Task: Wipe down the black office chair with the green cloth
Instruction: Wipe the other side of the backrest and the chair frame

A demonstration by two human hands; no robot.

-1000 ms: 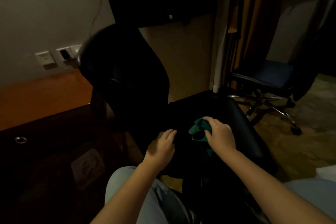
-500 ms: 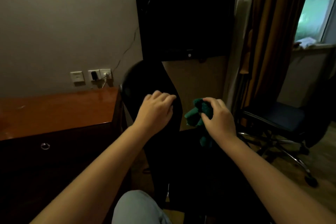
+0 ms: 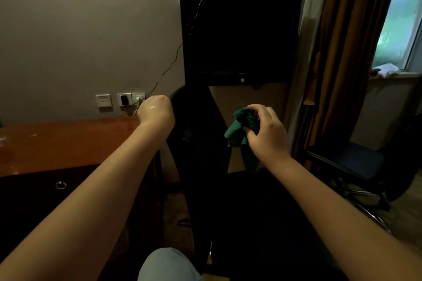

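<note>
Here, my left hand curled over the top of the black office chair, which stood just beside the table. My right hand pinched the bunched green cloth, held in the air just beside the chair's right edge, above its seat.

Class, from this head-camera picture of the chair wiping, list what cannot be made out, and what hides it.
Head view: fingertips of the left hand, hidden behind its own knuckles at the black office chair backrest; grip unclear.
Head view: the chair's surface, too dark to show dirt or wiped patches.
Head view: part of the green cloth, covered by the right hand.
</note>
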